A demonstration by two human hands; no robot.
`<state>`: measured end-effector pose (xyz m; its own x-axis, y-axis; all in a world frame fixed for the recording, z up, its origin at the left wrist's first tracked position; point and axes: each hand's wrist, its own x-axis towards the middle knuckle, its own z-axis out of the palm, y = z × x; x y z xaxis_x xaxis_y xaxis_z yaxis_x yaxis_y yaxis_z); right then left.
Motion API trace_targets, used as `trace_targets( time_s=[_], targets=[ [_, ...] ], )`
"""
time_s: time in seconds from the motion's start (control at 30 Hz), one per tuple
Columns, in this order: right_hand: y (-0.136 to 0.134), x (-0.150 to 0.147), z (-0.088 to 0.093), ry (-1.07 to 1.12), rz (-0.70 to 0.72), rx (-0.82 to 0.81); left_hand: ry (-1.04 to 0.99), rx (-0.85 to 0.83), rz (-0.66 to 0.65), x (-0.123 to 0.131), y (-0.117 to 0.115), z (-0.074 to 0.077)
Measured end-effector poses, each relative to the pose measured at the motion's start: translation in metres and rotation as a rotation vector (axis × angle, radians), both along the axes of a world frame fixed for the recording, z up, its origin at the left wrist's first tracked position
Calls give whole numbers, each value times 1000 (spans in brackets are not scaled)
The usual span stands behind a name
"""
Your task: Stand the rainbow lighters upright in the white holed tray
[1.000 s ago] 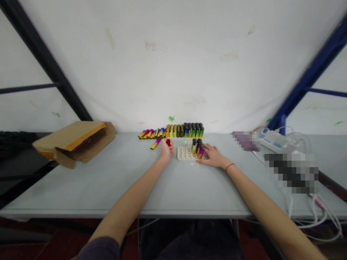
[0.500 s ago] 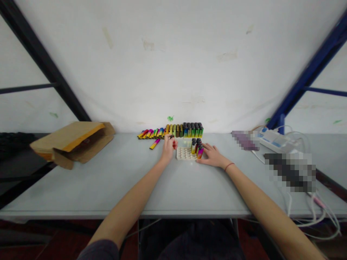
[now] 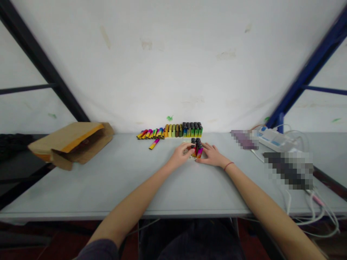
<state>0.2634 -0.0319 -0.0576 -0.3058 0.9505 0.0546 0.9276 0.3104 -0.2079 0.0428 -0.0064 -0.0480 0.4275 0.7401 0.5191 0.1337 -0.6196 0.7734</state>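
My left hand [image 3: 180, 156] pinches a red lighter [image 3: 193, 151] with a dark top, upright at the front of the holed white tray [image 3: 191, 159]. Most of the tray is hidden behind that hand. Several upright lighters [image 3: 200, 152] with black tops and rainbow bodies stand on its right part. My right hand [image 3: 213, 155] lies open along the tray's right side, fingers and thumb spread around the lighters there. Whether the lighter's foot sits in a hole cannot be made out.
Several lighters lie in a heap [image 3: 151, 133] by the wall, with one loose lighter [image 3: 154, 144] nearer. Standing rows [image 3: 173, 130] and a black-topped block [image 3: 192, 129] adjoin it. A cardboard box [image 3: 73, 141] lies left; a power strip [image 3: 273, 141] and cables are right.
My left hand has moved right from the tray's left edge, carrying the lighter to the standing ones. My right hand has stayed in place.
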Motion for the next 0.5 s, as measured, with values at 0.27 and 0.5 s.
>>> trace_targets(
  time_s=[0.27, 0.5],
  targets=[
    [-1, 0, 1, 20, 7, 10, -55, -128, 47, -2, -5, 7],
    [1, 1, -1, 21, 5, 4, 152, 154, 51, -8, -3, 13]
  ],
)
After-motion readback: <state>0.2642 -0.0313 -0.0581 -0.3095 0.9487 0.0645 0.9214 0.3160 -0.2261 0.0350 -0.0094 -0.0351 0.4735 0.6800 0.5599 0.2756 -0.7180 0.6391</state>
